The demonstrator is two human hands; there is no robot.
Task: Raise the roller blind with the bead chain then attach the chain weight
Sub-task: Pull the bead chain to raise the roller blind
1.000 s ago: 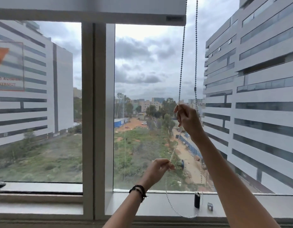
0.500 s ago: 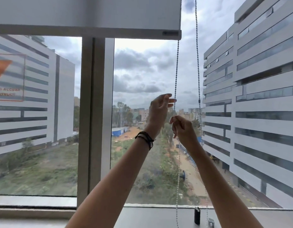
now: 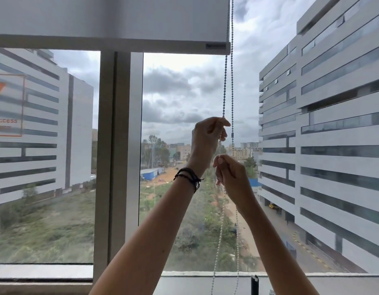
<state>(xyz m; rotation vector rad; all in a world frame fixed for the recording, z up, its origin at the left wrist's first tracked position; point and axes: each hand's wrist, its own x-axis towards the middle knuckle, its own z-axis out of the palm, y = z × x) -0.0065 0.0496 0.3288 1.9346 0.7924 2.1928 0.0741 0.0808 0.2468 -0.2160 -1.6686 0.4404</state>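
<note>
The white roller blind (image 3: 111, 20) covers the top of the window, its bottom bar at upper middle. The bead chain (image 3: 225, 81) hangs in two strands off the blind's right end. My left hand (image 3: 206, 138), with black bands on its wrist, pinches the left strand high up. Just below it my right hand (image 3: 229, 173) is closed on the same strand. The right strand, with a small dark connector, hangs free beside my fingers. A black cylindrical chain weight (image 3: 254, 285) stands on the sill at the bottom edge, partly cut off.
A wide grey window mullion (image 3: 118, 156) stands left of my arms. The sill (image 3: 195, 283) runs along the bottom. An orange sticker (image 3: 7, 105) is on the left pane. Buildings and green ground lie outside the glass.
My left hand rose from low near the sill to above my right hand and closed on the chain. The view has tilted up, so the blind's bottom bar looks lower.
</note>
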